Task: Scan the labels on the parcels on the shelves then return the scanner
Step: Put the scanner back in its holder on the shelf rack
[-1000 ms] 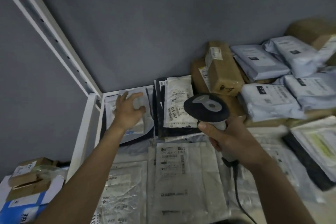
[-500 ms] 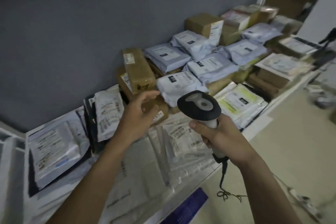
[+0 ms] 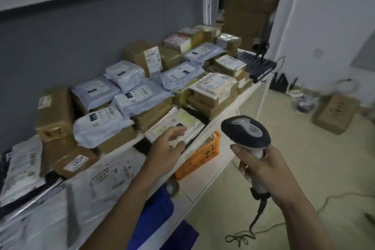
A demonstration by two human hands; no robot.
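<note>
Shelf (image 3: pixel 239 105) parcels (image 3: pixel 129 99) (labelled); right hand (image 3: pixel 263 168) grips black-headed scanner (image 3: pixel 246 132).

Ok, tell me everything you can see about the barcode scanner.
The scanner is a handheld, pistol-shaped unit, plastic by its look: a black rounded head with a grey inset on top and a white handle. The right hand grips the handle, holding it upright off the shelf's front edge. A dark cable leaves its base and trails to the floor.

Left hand (image 3: pixel 168 148) open, right hand (image 3: pixel 261 166) fisted
</note>
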